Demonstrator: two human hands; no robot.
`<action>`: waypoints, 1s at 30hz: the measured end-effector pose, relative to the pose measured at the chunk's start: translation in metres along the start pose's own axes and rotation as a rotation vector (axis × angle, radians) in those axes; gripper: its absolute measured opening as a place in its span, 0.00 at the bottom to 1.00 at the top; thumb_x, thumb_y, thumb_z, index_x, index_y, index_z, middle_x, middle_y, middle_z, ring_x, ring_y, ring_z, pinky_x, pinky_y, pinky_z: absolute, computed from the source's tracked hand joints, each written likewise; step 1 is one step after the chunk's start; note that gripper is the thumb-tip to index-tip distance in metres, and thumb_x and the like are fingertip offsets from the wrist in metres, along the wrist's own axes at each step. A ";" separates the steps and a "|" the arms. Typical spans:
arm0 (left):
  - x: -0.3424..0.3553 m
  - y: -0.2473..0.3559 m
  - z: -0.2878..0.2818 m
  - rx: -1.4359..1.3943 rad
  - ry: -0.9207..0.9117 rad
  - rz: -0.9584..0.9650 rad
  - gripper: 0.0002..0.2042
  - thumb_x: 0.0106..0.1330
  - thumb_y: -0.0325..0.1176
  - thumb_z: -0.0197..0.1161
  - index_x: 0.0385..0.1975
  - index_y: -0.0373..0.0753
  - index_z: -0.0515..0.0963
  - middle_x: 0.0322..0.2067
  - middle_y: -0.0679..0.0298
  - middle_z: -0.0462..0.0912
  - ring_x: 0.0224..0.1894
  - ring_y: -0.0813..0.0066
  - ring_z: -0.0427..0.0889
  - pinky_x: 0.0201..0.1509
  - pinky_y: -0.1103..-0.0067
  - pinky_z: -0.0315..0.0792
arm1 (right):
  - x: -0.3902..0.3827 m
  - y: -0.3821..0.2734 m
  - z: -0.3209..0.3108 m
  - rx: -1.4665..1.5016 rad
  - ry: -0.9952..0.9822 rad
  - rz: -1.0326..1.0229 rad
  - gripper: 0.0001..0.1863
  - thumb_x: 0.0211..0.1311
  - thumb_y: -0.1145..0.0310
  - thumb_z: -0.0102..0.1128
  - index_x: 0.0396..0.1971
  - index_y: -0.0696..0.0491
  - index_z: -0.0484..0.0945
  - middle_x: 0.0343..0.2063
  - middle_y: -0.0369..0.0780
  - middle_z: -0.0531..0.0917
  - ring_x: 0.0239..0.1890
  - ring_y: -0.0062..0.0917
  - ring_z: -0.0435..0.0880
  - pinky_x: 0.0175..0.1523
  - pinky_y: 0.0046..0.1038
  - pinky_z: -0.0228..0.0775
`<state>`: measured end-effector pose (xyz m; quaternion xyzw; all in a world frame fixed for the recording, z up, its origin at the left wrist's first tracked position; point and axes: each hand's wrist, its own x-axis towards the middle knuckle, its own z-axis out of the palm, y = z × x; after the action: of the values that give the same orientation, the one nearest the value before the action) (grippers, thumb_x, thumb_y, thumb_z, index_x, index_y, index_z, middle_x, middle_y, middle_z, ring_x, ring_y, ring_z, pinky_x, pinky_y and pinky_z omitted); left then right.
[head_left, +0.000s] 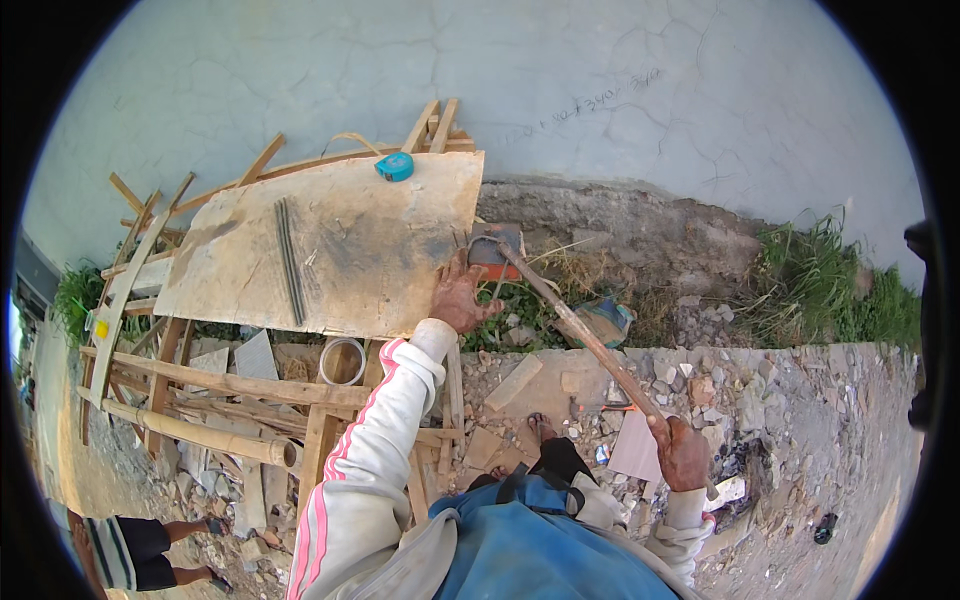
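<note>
On the pale plywood board lie slim metal rods, with a pale ring just below its near edge and a teal tape measure near its far edge. At the board's right edge is the left hand, fingers partly spread, though whether they grip anything I cannot tell. Right of the board, a long pole slants from beside that edge down to the right hand, closed around its lower part.
</note>
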<state>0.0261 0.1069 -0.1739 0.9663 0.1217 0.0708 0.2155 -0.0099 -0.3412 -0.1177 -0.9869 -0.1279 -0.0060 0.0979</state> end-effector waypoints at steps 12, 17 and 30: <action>-0.012 0.019 0.005 -0.047 0.087 -0.049 0.26 0.63 0.58 0.63 0.46 0.40 0.86 0.68 0.45 0.62 0.71 0.46 0.60 0.74 0.55 0.50 | 0.015 0.013 0.009 0.047 -0.070 -0.008 0.39 0.68 0.32 0.45 0.24 0.58 0.81 0.21 0.56 0.80 0.29 0.56 0.82 0.34 0.53 0.71; -0.022 0.030 0.015 0.156 0.195 -0.030 0.19 0.60 0.50 0.65 0.42 0.43 0.88 0.68 0.48 0.63 0.73 0.43 0.53 0.73 0.47 0.48 | 0.007 0.006 0.008 0.042 -0.022 -0.007 0.40 0.68 0.31 0.44 0.24 0.58 0.81 0.21 0.55 0.81 0.29 0.56 0.82 0.35 0.52 0.71; -0.016 0.011 0.034 -0.075 0.390 0.086 0.12 0.58 0.40 0.64 0.33 0.38 0.87 0.53 0.53 0.77 0.68 0.44 0.60 0.71 0.51 0.53 | -0.023 -0.027 0.003 0.087 -0.040 0.081 0.37 0.68 0.35 0.49 0.24 0.58 0.81 0.19 0.55 0.80 0.28 0.55 0.82 0.34 0.52 0.71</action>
<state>0.0191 0.0793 -0.2005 0.9299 0.1169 0.2705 0.2203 -0.0390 -0.3210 -0.1161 -0.9861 -0.0899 0.0234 0.1381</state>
